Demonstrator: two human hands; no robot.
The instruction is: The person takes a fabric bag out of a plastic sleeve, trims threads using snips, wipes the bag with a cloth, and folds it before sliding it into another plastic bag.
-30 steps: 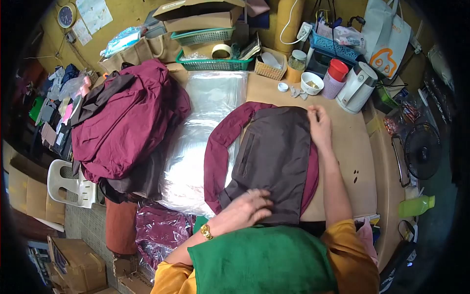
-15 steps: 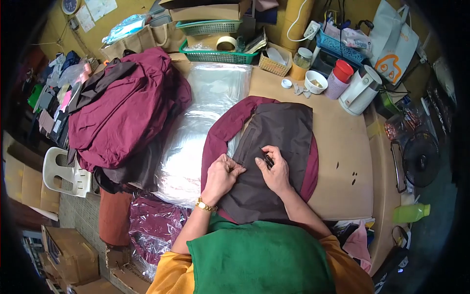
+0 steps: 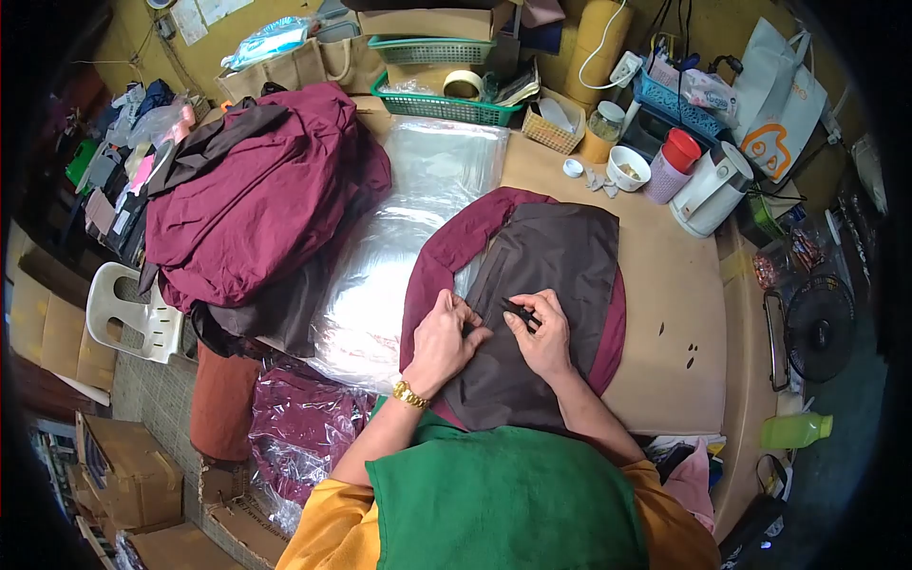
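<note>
A maroon and dark grey garment (image 3: 560,256) lies in front of me, its maroon sleeve curving along the left. At the seam on its dark panel, my left hand (image 3: 445,342) has its fingers and thumb drawn together on the cloth; a gold watch is on that wrist. My right hand (image 3: 543,334) is closed around small black thread snips (image 3: 519,313), whose tip points left toward my left fingers. The snips are just above the dark panel, partly hidden by the fingers.
A heap of maroon and dark garments (image 3: 266,199) lies to the left. Clear plastic bags (image 3: 370,294) are stacked beside it. Green baskets (image 3: 446,107), a white bowl (image 3: 628,169) and an electric kettle (image 3: 711,190) stand at the back. A white stool (image 3: 142,318) is at the left.
My left hand has shifted slightly and its fingers have loosened a little from their tight pinch. My right hand has turned, so the snips show more and point left. The head view has shifted slightly.
</note>
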